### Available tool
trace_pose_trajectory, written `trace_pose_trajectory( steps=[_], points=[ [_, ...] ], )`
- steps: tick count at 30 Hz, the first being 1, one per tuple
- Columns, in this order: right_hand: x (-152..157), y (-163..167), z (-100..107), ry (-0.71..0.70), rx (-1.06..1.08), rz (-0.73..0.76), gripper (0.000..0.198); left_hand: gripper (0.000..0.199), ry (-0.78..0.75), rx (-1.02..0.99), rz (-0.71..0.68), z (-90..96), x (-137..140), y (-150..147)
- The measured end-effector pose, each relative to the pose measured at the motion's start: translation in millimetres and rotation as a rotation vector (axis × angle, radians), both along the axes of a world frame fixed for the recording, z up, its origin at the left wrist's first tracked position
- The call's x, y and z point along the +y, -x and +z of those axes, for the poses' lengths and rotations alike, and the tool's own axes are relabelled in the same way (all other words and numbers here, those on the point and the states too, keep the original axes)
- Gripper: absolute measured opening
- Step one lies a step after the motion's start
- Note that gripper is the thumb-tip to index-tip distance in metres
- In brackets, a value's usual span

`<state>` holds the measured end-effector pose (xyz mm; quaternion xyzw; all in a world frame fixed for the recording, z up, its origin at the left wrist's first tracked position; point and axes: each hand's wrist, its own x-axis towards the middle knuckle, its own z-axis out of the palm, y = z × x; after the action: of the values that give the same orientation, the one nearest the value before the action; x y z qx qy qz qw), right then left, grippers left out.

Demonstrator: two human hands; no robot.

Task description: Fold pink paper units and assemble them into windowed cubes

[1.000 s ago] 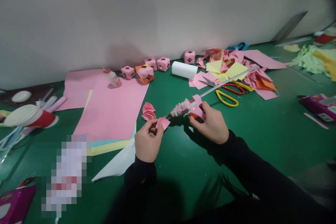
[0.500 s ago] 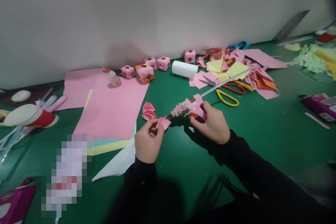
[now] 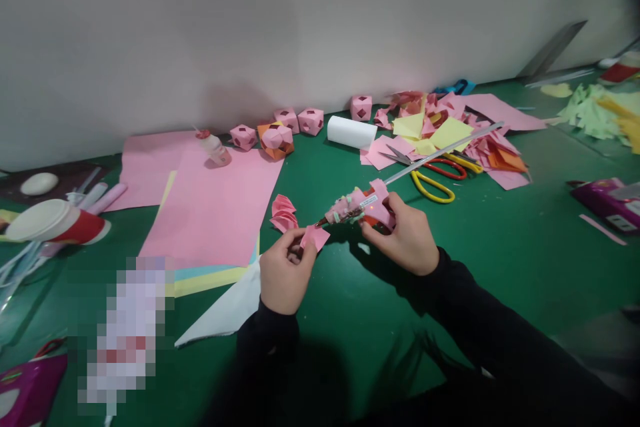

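Observation:
Between thumb and fingers, my left hand (image 3: 286, 273) pinches a small folded pink paper piece (image 3: 316, 238). My right hand (image 3: 406, 235) is wrapped around a pink hot glue gun (image 3: 367, 202), with a long clear glue stick (image 3: 445, 152) jutting from its back. The gun's nozzle meets the upper edge of the paper piece, or hovers just over it; I cannot tell whether glue is coming out. Just beyond my left fingers lies a stack of folded pink papers (image 3: 283, 212) on the green table (image 3: 350, 327).
Behind the gun lie scissors (image 3: 433, 188) with yellow handles, a red-handled pair and a heap of paper pieces. Pink paper sheets (image 3: 215, 213) spread at left, near a paper cup (image 3: 63, 221). Several folded paper balls (image 3: 311, 121) and a white roll (image 3: 352, 133) line the wall.
My left hand has shifted slightly right with the paper piece, which is turned a little under the nozzle. My right hand and the glue gun have hardly moved.

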<state>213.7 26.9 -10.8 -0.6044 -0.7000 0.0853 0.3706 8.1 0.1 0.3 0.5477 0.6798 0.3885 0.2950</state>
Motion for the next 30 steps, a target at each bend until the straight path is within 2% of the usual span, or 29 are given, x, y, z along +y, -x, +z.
trace_pose_trajectory(
  steps=[7,15,23,30],
  points=[
    [-0.2,0.5,1.4,-0.004,0.04,0.011,0.03,0.024,0.022,-0.026,-0.041,2.2,-1.3,-2.3],
    [0.0,-1.2,1.5,0.009,0.026,0.005,0.03,0.028,0.032,-0.02,0.039,-0.9,0.9,2.5],
    [-1.0,0.3,2.4,0.025,0.037,0.004,0.028,0.026,0.048,-0.026,-0.057,0.7,-1.7,-0.2],
    [-1.5,0.2,2.6,0.026,0.04,0.0,0.028,0.025,0.04,-0.01,-0.026,-2.4,-1.2,3.6]
  ],
)
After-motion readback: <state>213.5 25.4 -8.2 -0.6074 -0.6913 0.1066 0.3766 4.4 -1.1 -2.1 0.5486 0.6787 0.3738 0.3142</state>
